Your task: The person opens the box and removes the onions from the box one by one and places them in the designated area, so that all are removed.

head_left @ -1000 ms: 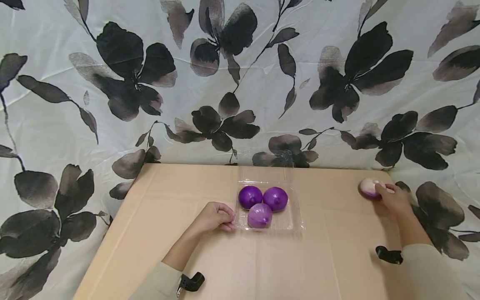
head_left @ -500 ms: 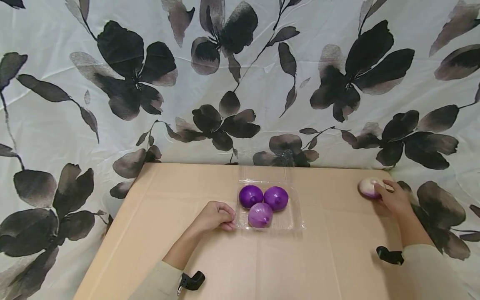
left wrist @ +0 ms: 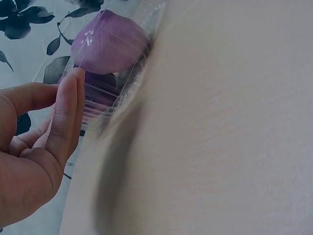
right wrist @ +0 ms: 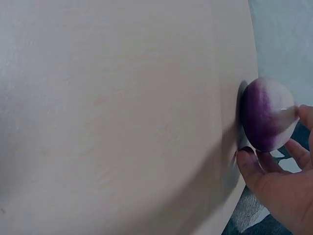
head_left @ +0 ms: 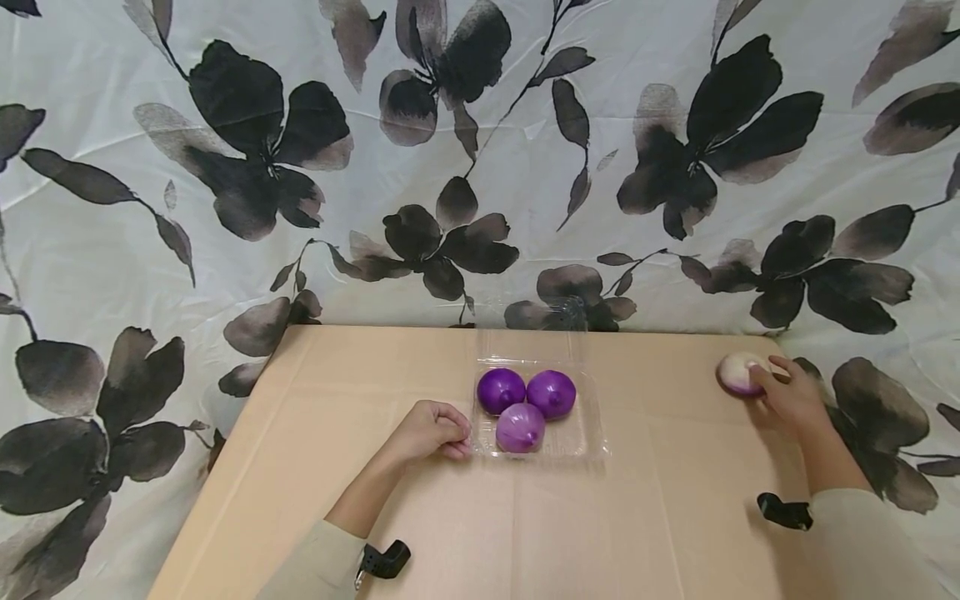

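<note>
The right hand [head_left: 787,400] curls its fingers [right wrist: 254,164] round a white-and-purple onion [head_left: 738,372] at the far right corner of the worktop [head_left: 375,383], hard by the edge. The grip would do best closing from both sides and lifting straight up, so the onion cannot roll off. The left hand [head_left: 431,433], fingers [left wrist: 66,115] loosely curled and holding nothing, touches the left wall of the clear tray [head_left: 592,446] holding three purple onions [head_left: 525,404]. Bare worktop lies between tray and corner.
</note>
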Action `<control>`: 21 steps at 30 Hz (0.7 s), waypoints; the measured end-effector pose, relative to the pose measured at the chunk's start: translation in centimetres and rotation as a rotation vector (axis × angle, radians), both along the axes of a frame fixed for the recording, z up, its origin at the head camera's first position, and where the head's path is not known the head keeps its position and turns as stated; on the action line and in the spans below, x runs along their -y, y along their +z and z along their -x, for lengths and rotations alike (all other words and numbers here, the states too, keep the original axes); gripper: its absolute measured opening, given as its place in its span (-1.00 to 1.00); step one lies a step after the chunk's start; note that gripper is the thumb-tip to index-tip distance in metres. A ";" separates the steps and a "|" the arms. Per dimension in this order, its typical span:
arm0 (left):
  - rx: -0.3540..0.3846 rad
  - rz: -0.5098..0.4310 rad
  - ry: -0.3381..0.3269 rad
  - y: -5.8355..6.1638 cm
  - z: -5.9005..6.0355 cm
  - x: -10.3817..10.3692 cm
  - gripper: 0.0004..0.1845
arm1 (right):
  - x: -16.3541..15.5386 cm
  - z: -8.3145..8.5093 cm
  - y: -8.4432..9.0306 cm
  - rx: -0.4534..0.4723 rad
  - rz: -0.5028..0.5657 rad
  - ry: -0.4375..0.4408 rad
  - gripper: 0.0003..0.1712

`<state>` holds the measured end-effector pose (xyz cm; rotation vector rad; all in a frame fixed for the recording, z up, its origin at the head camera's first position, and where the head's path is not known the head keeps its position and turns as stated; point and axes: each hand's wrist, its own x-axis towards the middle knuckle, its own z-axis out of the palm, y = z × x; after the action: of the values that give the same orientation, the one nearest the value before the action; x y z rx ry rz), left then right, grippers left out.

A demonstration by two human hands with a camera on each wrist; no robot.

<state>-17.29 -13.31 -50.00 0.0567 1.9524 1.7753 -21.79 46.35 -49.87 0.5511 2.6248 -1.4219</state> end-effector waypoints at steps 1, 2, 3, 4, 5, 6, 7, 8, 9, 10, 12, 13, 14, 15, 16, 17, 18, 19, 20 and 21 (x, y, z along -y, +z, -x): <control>0.001 0.000 0.003 0.0 0.0 0.0 -0.90 | 0.0 0.0 0.0 -0.002 -0.019 0.008 -0.01; 0.002 0.001 0.005 0.0 0.0 0.0 -0.90 | 0.0 0.0 0.0 -0.003 -0.034 0.017 -0.01; 0.002 0.001 0.006 0.1 0.0 0.0 -0.90 | 0.0 -0.1 0.0 -0.004 -0.045 0.028 -0.01; 0.001 0.002 0.008 0.1 0.0 0.0 -0.90 | 0.0 -0.2 0.1 -0.005 -0.057 0.039 -0.01; 0.000 0.002 0.009 0.1 -0.1 0.0 -0.90 | -0.1 -0.2 0.2 -0.003 -0.064 0.050 -0.01; 0.005 0.002 0.012 0.1 -0.1 0.0 -0.90 | -0.1 -0.3 0.2 0.001 -0.081 0.056 0.00; 0.005 0.002 0.011 0.1 -0.1 0.0 -0.90 | -0.1 -0.4 0.3 0.004 -0.093 0.060 0.00; 0.001 0.003 0.008 0.1 -0.1 0.0 -0.89 | 0.0 -0.5 0.4 0.006 -0.095 0.062 0.00; 0.003 0.002 0.007 0.1 -0.1 0.0 -0.89 | 0.0 -0.6 0.6 0.002 -0.102 0.063 0.00; -0.002 0.003 0.005 0.1 -0.1 0.0 -0.89 | 0.0 -0.7 0.7 -0.007 -0.107 0.064 0.00; 0.002 0.003 0.006 0.2 -0.1 0.0 -0.90 | 0.2 -0.9 1.0 -0.029 -0.124 0.056 0.00; 0.003 0.005 0.007 0.3 -0.1 0.0 -0.91 | 0.3 -1.1 1.2 -0.046 -0.131 0.053 -0.01; 0.003 0.006 0.007 0.3 -0.1 0.0 -0.91 | 0.4 -1.2 1.4 -0.065 -0.135 0.047 -0.01; 0.002 0.007 0.007 0.3 -0.1 -0.1 -0.91 | 0.6 -1.3 1.7 -0.087 -0.149 0.040 -0.02; 0.001 0.008 0.007 0.4 -0.1 -0.1 -0.91 | 0.8 -1.5 1.9 -0.108 -0.155 0.035 -0.03; 0.006 0.008 0.009 0.4 0.0 -0.1 -0.91 | 1.0 -1.6 2.2 -0.126 -0.160 0.029 -0.04; 0.006 0.008 0.008 0.4 0.0 -0.1 -0.91 | 1.3 -1.8 2.5 -0.148 -0.170 0.025 -0.05; 0.005 0.009 0.006 0.4 0.0 -0.1 -0.91 | 1.6 -1.9 2.8 -0.169 -0.181 0.024 -0.06; 0.005 0.009 0.006 0.4 0.0 -0.1 -0.91 | 1.9 -2.0 3.2 -0.190 -0.196 0.025 -0.08; -0.002 0.010 0.001 0.4 0.0 -0.1 -0.91 | 2.3 -2.2 3.4 -0.214 -0.212 0.027 -0.09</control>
<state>-17.24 -13.21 -49.62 0.0534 1.9624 1.7672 -19.64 44.01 -46.44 0.4005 2.9620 -1.2672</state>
